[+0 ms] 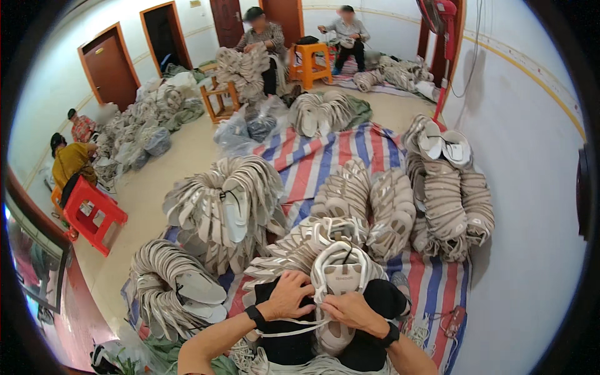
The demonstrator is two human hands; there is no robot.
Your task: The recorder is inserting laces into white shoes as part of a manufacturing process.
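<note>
A beige-grey shoe upper (342, 275) with white edging and a black tie at its top lies across my lap, between my black-clad knees. My right hand (356, 310) grips its front part, thumb and fingers closed at the eyelet edge. Against the left edge of the upper, my left hand (289, 297) has its fingers bent and drawn together; what they pinch is hidden. A white shoelace (294, 330) runs in a loose loop below both hands. Fanned shoe uppers (294, 247) lie just beyond the left hand.
Bundled uppers stand left (169, 290), further ahead (228, 194) and right (445, 200) on a striped sheet (306, 159). Loose laces (419, 331) lie at right. A red stool (94, 215), an orange stool (309, 65) and a red fan (440, 19) stand farther off. Several people work among other piles.
</note>
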